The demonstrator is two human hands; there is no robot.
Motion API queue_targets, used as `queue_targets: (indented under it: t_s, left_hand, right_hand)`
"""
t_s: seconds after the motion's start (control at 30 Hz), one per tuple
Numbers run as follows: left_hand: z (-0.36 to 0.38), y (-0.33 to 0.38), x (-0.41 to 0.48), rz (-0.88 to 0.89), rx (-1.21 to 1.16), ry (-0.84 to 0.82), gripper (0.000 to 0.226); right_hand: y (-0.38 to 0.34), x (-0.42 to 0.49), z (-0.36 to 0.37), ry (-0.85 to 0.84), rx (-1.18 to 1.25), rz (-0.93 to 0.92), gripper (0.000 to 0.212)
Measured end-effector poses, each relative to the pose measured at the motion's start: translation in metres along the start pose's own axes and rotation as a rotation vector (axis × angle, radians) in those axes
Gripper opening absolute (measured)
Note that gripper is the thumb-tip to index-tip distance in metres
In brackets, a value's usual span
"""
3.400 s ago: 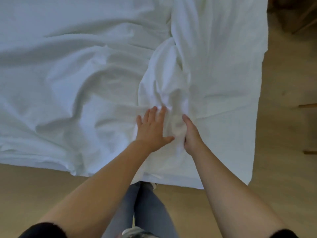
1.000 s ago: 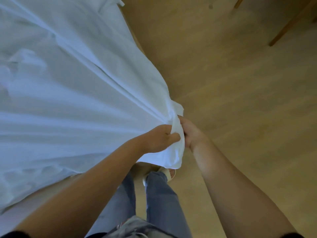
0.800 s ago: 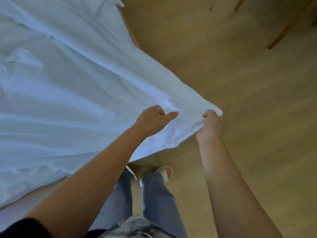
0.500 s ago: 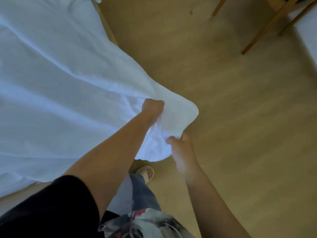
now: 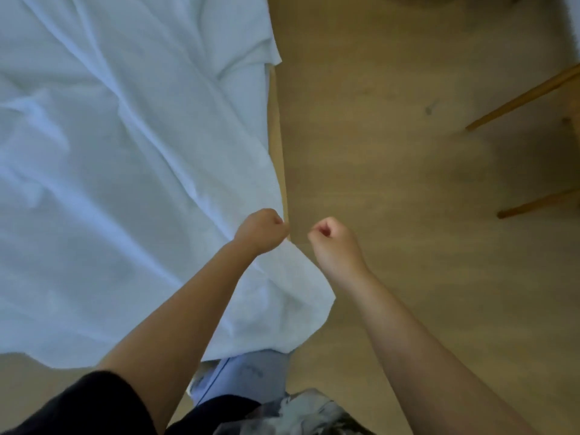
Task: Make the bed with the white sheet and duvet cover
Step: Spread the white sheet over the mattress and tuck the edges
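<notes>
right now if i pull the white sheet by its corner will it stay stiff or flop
Probably floppy: the sheet drapes limply off the bed and hangs toward the floor. Likely light and easily dragged: long creases run toward the left hand gripping it.

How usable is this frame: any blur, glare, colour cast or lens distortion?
Head view: soft throughout, with slight motion blur on the left hand and right hand; the sheet reads bluish, gentle shadows in its creases, no glare; the floor looks warm; wide-angle stretch enlarges the forearms near the bottom edge.
</notes>
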State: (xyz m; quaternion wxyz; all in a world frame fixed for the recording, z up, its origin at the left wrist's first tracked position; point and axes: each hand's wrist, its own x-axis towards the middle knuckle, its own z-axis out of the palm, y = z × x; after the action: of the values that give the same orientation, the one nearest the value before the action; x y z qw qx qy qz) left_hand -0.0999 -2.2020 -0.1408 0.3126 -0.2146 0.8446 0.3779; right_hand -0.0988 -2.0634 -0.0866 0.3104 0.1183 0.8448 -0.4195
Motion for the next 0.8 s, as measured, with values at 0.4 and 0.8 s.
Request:
queue_targets:
  t_s: [0.4,0.8]
  left_hand:
    - [-0.130,0.012,0.109,-0.336,-0.206,0.458,0.053]
    - [-0.193,0.083,0.205,-0.584,-0.341,0.641,0.061]
  right_hand:
    - [-0.143,0.167,-0.016,-0.238,-0.248,-0.273,0.010]
    - [-0.257,0.310,-0.052,-0.612,-0.524,-0.486,0.014]
